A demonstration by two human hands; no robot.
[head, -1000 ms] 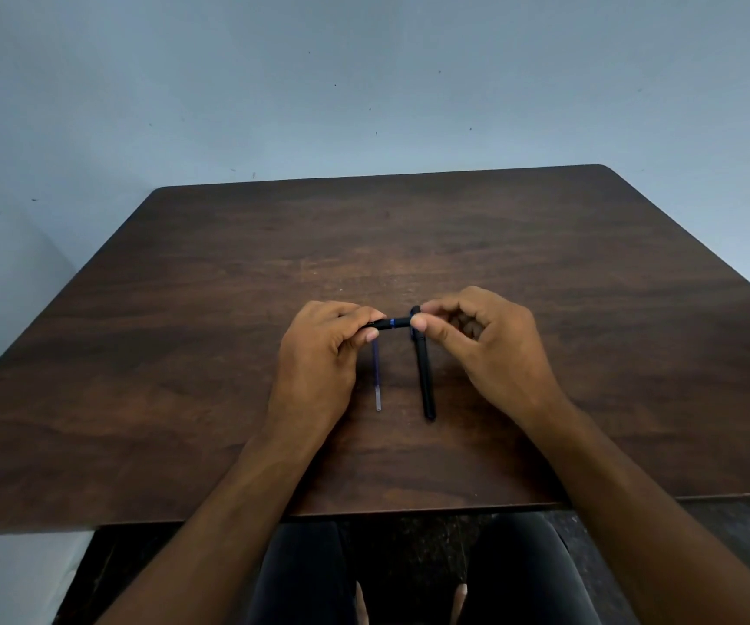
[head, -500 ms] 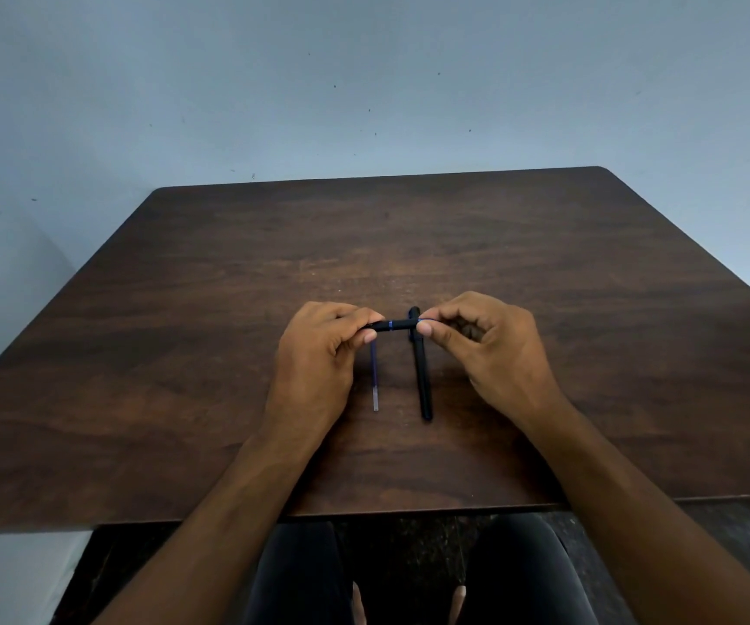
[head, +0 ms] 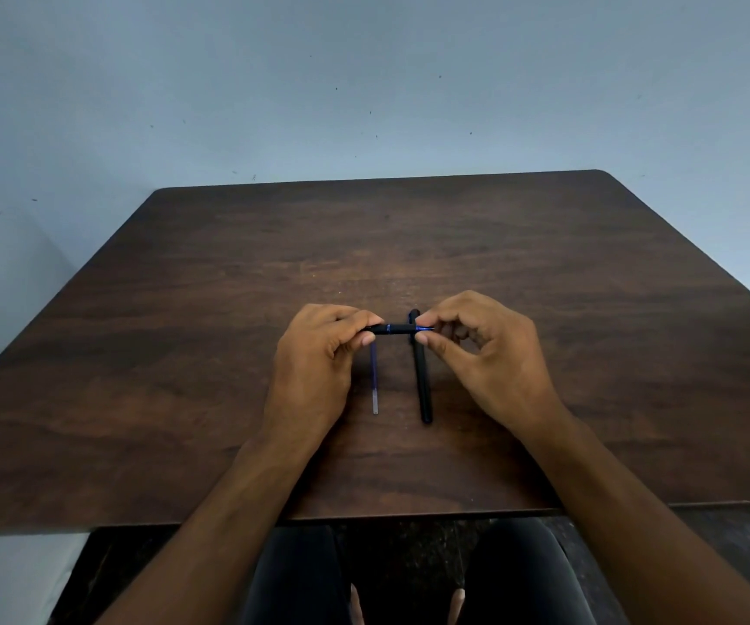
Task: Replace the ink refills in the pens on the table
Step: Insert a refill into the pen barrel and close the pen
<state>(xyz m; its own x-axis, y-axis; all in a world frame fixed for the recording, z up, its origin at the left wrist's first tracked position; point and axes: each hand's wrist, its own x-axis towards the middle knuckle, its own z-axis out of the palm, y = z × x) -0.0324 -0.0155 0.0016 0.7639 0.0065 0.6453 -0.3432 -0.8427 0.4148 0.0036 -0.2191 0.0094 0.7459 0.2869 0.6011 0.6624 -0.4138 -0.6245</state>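
Observation:
My left hand [head: 319,358] grips one end of a short black pen barrel [head: 398,328] with a blue ring, held crosswise just above the table. My right hand [head: 486,354] pinches a thin blue refill tip [head: 425,327] that sticks out of the barrel's right end. Under the hands a second black pen [head: 421,381] lies lengthwise on the table. To its left lies a loose refill [head: 374,381], blue with a clear end.
The dark wooden table [head: 544,272] stands against a pale blue wall. Its front edge runs just above my knees. A dark red object shows at the far right edge of the view.
My right hand has drawn slightly to the right, and a short length of blue refill now shows between its fingertips and the barrel. The left hand stays put.

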